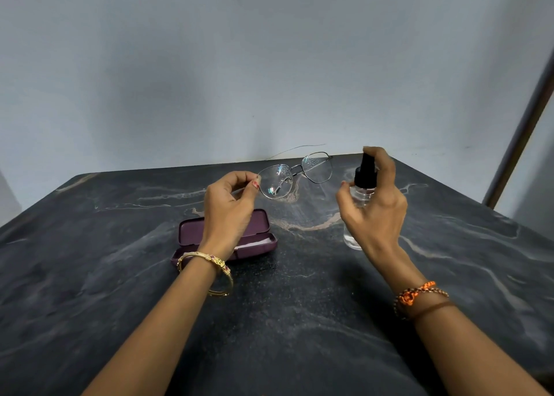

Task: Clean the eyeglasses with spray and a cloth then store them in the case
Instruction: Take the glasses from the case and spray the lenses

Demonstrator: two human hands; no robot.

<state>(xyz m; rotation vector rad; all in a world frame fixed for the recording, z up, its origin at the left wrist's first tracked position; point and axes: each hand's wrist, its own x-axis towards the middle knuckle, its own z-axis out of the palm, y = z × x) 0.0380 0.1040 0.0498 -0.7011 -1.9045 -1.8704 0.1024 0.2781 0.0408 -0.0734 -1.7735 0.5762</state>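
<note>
My left hand (230, 204) pinches the left edge of thin metal-framed eyeglasses (296, 172) and holds them up above the table, lenses facing me, with droplets on the far lens. My right hand (374, 207) grips a small clear spray bottle (363, 183) with a black pump top, index finger resting on the nozzle, which points toward the glasses. An open maroon glasses case (257, 230) lies on the table under my left wrist, with something pale inside it, partly hidden by the hand.
A dark marbled table (299, 320) spreads beneath both arms, its far edge meeting a pale grey wall (269, 66). A brown slanted post (521, 144) stands at the far right.
</note>
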